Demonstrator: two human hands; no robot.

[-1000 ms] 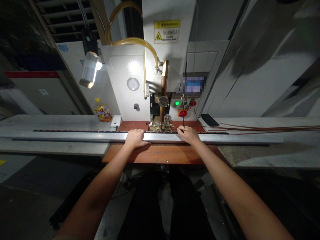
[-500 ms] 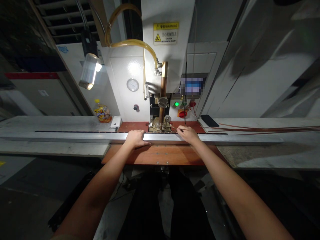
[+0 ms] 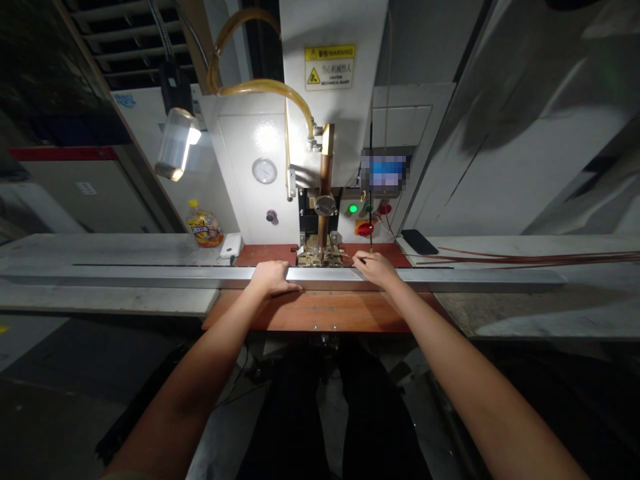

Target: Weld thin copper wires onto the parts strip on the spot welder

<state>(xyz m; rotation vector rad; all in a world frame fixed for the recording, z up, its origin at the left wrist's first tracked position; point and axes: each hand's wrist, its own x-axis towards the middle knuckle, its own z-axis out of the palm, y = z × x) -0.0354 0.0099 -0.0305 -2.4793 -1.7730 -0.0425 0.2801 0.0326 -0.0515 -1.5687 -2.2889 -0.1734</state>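
A long silver metal bar [image 3: 165,275] lies crosswise in front of the machine. My left hand [image 3: 270,278] is wrapped over the bar left of the machine's electrode, thumb on the near side and fingertips hidden behind. My right hand [image 3: 376,268] is closed in a pinch just above the bar, right of the electrode. A thin copper-coloured rod [image 3: 346,256] pokes out from its fingertips toward the clamp area. The upright copper electrode [image 3: 324,230] stands between both hands, its tip down at a small brass-coloured fixture [image 3: 306,254] behind the bar.
A brown board [image 3: 280,313] lies below the bar. Several thin brown rods [image 3: 525,259] and a black phone [image 3: 419,241] lie at right. A drink bottle [image 3: 205,227] and a white box [image 3: 231,245] stand at left. A lit lamp [image 3: 177,143] hangs above.
Both hands stay in nearly the same place, and the bar has not visibly moved. The view has shifted very slightly.
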